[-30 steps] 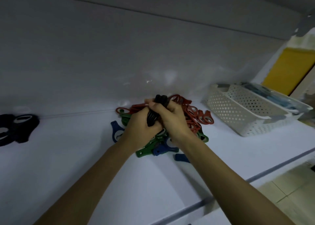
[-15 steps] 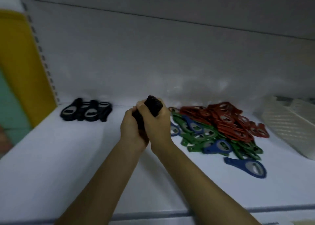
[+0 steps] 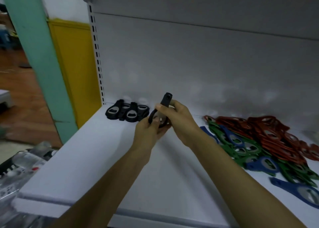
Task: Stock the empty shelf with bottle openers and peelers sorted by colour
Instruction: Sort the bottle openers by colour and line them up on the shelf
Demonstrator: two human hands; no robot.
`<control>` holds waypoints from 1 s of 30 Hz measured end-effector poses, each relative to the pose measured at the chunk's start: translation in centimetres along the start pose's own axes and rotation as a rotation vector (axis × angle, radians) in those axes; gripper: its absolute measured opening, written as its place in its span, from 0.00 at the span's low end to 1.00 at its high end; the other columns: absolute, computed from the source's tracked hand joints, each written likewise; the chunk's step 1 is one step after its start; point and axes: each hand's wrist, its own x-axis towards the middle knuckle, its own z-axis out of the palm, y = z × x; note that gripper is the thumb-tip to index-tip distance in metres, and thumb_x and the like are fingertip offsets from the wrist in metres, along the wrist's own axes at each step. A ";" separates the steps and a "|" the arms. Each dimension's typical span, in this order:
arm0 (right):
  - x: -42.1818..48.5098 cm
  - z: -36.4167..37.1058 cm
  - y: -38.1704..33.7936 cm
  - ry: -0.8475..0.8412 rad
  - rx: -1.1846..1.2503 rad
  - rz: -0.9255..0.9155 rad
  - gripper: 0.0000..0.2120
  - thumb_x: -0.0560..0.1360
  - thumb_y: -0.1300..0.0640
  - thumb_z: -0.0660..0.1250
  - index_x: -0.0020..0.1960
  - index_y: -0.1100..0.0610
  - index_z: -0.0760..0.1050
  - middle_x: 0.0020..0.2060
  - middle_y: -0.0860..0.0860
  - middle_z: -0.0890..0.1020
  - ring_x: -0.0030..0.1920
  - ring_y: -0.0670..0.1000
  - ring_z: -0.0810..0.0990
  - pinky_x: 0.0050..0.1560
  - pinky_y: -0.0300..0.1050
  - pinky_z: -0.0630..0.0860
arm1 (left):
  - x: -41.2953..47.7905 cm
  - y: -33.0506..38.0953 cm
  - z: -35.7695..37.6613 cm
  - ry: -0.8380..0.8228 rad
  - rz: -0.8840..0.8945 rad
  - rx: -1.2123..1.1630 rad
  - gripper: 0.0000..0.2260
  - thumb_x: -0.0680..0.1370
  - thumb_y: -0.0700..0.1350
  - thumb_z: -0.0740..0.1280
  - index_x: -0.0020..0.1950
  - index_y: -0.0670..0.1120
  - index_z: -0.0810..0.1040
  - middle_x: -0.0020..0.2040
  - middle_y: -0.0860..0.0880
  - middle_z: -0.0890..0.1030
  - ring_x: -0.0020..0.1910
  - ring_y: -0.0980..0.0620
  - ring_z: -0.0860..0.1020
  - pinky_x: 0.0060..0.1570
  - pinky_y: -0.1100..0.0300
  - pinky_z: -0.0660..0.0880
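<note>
A teal-painted flat pillar [image 3: 34,63] stands far left of the left hand [image 3: 148,132], a yellow flat panel [image 3: 72,68] just beside it. Brown wooden floor [image 3: 15,89] lies farther left.

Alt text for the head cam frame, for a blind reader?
The left hand and right hand together hold a black bottle opener above a white shelf. A group of black openers lies at the back left; a mixed pile of red, green and blue openers lies on the right.
</note>
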 end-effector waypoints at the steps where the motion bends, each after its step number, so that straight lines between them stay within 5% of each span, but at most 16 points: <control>1: 0.1 -0.6 0.2 0.009 -0.005 -0.030 0.16 0.74 0.57 0.70 0.61 0.57 0.74 0.40 0.50 0.85 0.41 0.45 0.83 0.41 0.35 0.77 | 0.3 0.0 -0.2 -0.052 -0.027 -0.041 0.11 0.81 0.41 0.60 0.58 0.38 0.77 0.53 0.42 0.82 0.49 0.49 0.83 0.47 0.61 0.80; 3: 0.2 -1.5 0.6 0.057 -0.003 -0.063 0.15 0.74 0.61 0.69 0.61 0.59 0.76 0.38 0.51 0.85 0.39 0.46 0.83 0.41 0.35 0.78 | 1.0 -0.2 -0.5 -0.122 -0.064 0.050 0.11 0.80 0.45 0.61 0.57 0.40 0.76 0.53 0.41 0.82 0.45 0.50 0.84 0.44 0.60 0.80; 5: 0.7 -1.9 1.0 0.104 0.035 -0.061 0.15 0.74 0.63 0.69 0.61 0.61 0.76 0.42 0.56 0.85 0.43 0.51 0.83 0.48 0.42 0.81 | 2.2 -0.2 -1.4 -0.075 0.075 0.505 0.15 0.79 0.53 0.63 0.60 0.45 0.74 0.55 0.45 0.81 0.42 0.55 0.82 0.42 0.60 0.78; 7: 1.7 -2.1 1.2 0.149 0.054 -0.011 0.16 0.73 0.63 0.70 0.61 0.62 0.76 0.45 0.58 0.84 0.43 0.53 0.83 0.46 0.41 0.81 | 3.4 -0.3 -3.1 0.045 0.377 1.056 0.26 0.75 0.60 0.63 0.67 0.46 0.69 0.57 0.50 0.77 0.52 0.53 0.77 0.49 0.57 0.75; 9: 3.1 -2.1 1.6 0.194 0.030 0.080 0.17 0.72 0.63 0.72 0.59 0.64 0.76 0.49 0.60 0.83 0.41 0.52 0.83 0.39 0.37 0.80 | 4.2 -0.6 -4.7 0.096 0.573 1.300 0.34 0.72 0.65 0.64 0.71 0.44 0.67 0.63 0.47 0.74 0.62 0.49 0.72 0.59 0.54 0.71; 13: 6.2 -0.9 2.8 0.200 -0.106 0.245 0.11 0.69 0.63 0.75 0.48 0.67 0.78 0.45 0.62 0.82 0.35 0.51 0.81 0.28 0.37 0.76 | 4.9 -2.2 -6.0 -0.007 0.479 1.610 0.42 0.74 0.69 0.53 0.77 0.42 0.52 0.77 0.45 0.55 0.77 0.49 0.50 0.74 0.52 0.46; 18: 10.4 0.6 3.3 0.193 -0.315 0.339 0.16 0.65 0.57 0.79 0.45 0.64 0.77 0.44 0.59 0.82 0.38 0.53 0.81 0.34 0.42 0.79 | 5.6 -3.1 -6.6 -0.072 0.365 1.600 0.38 0.77 0.66 0.48 0.77 0.42 0.42 0.78 0.46 0.45 0.77 0.51 0.42 0.75 0.53 0.41; 23: 11.7 1.5 3.4 0.137 -0.701 0.315 0.18 0.65 0.49 0.78 0.36 0.59 0.72 0.30 0.53 0.77 0.26 0.49 0.76 0.20 0.34 0.69 | 5.8 -3.7 -6.6 -0.058 0.387 1.567 0.37 0.78 0.64 0.51 0.77 0.43 0.43 0.78 0.47 0.46 0.77 0.51 0.44 0.75 0.54 0.40; 27: 11.6 1.7 3.6 0.075 -0.701 0.282 0.13 0.70 0.53 0.74 0.42 0.63 0.77 0.33 0.56 0.79 0.30 0.52 0.78 0.28 0.42 0.78 | 5.8 -3.7 -6.6 -0.053 0.415 1.558 0.36 0.79 0.62 0.52 0.77 0.42 0.43 0.78 0.46 0.47 0.77 0.51 0.44 0.74 0.55 0.39; 30: 11.2 0.7 3.9 0.202 -0.621 0.214 0.16 0.72 0.56 0.72 0.49 0.71 0.80 0.40 0.63 0.83 0.40 0.59 0.83 0.46 0.54 0.82 | 5.7 -3.5 -6.6 -0.049 0.403 1.550 0.35 0.79 0.60 0.53 0.77 0.43 0.43 0.78 0.46 0.47 0.77 0.50 0.45 0.74 0.54 0.39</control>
